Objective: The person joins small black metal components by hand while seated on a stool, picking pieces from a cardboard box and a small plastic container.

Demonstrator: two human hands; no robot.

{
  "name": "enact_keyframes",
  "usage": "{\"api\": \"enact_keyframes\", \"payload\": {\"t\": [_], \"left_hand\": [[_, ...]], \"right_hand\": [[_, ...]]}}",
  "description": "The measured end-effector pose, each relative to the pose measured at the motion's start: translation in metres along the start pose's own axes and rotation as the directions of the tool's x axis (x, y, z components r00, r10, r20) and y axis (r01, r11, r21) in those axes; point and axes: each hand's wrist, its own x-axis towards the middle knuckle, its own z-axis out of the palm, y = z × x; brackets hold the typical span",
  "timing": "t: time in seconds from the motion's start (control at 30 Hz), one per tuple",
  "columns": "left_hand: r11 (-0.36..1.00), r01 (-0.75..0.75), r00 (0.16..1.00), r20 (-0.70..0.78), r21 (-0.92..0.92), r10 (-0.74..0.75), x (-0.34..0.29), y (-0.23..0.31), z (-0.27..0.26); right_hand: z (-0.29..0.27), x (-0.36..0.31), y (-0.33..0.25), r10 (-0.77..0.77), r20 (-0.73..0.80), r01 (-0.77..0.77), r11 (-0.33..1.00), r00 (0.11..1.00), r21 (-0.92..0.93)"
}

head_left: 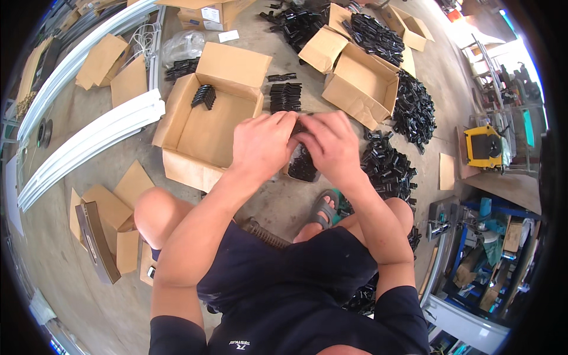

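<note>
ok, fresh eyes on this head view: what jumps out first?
Most likely the heaps of loose black parts, spread from the top centre down the right of the hands. Then the big open carton left of centre, with a small neat stack in its far left corner. Mid-picture, the left hand and right hand come together.

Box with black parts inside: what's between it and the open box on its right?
In the head view, rows of black parts lie on the floor between the left box and the right box.
</note>
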Motion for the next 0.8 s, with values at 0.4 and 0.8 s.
{"api": "enact_keyframes", "payload": {"t": [0.4, 0.8], "left_hand": [[0.363, 0.588, 0.809, 0.539, -0.723, -0.235, 0.017, -0.008, -0.031], [0.205, 0.244, 0.941, 0.180, -0.948, -0.286, 0.007, 0.003, -0.004]], "right_hand": [[0.001, 0.005, 0.020, 0.462, 0.430, -0.516, 0.072, 0.776, 0.853], [0.000, 0.010, 0.017, 0.586, 0.303, -0.519, 0.241, 0.751, 0.820]]}}
